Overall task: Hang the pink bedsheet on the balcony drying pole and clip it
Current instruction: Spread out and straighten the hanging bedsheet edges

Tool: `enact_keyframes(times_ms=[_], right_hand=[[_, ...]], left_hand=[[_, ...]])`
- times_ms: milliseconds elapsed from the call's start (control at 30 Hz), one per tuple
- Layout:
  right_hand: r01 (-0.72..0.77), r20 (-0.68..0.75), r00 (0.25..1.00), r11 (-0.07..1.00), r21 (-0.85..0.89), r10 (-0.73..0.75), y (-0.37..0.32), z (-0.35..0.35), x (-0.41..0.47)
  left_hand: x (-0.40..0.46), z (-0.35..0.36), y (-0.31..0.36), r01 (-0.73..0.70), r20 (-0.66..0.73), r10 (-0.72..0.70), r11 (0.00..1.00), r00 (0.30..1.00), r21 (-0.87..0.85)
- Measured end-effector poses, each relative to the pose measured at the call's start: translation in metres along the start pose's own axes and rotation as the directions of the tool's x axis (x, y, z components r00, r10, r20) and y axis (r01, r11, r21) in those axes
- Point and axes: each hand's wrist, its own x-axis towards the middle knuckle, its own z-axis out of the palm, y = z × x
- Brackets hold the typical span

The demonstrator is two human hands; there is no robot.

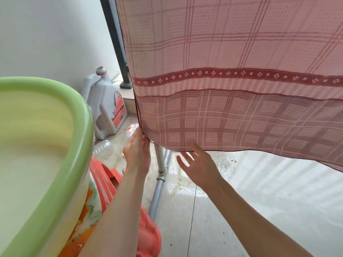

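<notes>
The pink checked bedsheet [222,80] hangs down from above the frame and fills the upper right; its top and the pole it hangs from are out of view. My left hand [137,154] touches the sheet's lower left corner, fingers straight and together along the hem. My right hand [200,164] is just below the bottom hem, fingers spread, holding nothing. No clips are visible.
A large green-rimmed basin [79,127] sits close at the left over a red plastic stool [148,234]. A white jug [105,108] stands by the wall. A metal rack leg [157,191] runs down between my hands. A dark railing post [115,43] rises behind the sheet.
</notes>
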Motion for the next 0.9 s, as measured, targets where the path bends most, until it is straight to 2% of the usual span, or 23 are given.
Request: enact_keyframes(times_ms=[133, 300, 433, 633, 800, 900], right_hand=[[-0.005, -0.044, 0.999, 0.996, -0.087, 0.001, 0.003, 0.024, 0.012], [0.032, -0.015, 0.999, 0.993, -0.118, -0.034, 0.009, 0.038, 0.023], [0.037, 0.013, 0.999, 0.983, -0.180, -0.035, 0.019, 0.042, 0.024], [0.102, -0.046, 0.993, 0.975, -0.199, -0.113, 0.022, 0.046, 0.030], [0.098, -0.103, 0.988, 0.983, -0.158, -0.115, 0.024, 0.051, 0.035], [0.098, -0.118, 0.986, 0.985, -0.141, -0.115, 0.026, 0.051, 0.036]], left_hand=[[-0.001, -0.002, -0.002, 0.021, -0.024, -0.021, 0.999, 0.999, 0.029], [0.004, -0.003, -0.003, 0.000, -0.219, 0.002, 1.000, 0.976, 0.008], [0.004, -0.008, -0.008, 0.015, -0.285, 0.000, 0.998, 0.959, 0.053], [-0.003, -0.012, -0.007, 0.052, -0.201, -0.036, 0.996, 0.979, 0.074], [-0.012, -0.014, -0.004, 0.079, -0.201, -0.055, 0.991, 0.978, 0.111], [-0.019, -0.015, -0.001, 0.083, -0.144, -0.059, 0.982, 0.988, 0.169]])
